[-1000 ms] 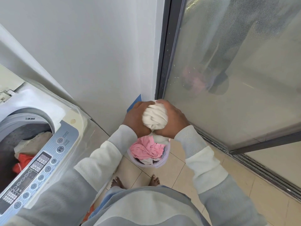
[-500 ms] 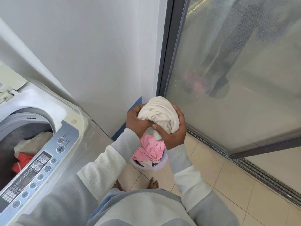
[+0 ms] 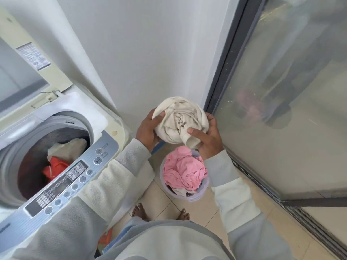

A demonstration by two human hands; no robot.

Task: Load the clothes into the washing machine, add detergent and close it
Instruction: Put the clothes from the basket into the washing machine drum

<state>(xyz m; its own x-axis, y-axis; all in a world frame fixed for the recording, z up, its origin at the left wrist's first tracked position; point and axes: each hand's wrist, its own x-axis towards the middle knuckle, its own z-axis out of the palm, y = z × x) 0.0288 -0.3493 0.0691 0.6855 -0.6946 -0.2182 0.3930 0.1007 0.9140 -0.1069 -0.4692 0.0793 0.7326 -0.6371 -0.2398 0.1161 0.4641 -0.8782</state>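
cream garment (image 3: 180,119): balled up, in the air just above the basket (image 3: 197,197) | left grip (image 3: 148,128): curled round its left side | right grip (image 3: 208,139): curled round its right side | pink garment (image 3: 184,169): in the basket | washing machine (image 3: 101,143): left of the basket, lid up, clothes inside
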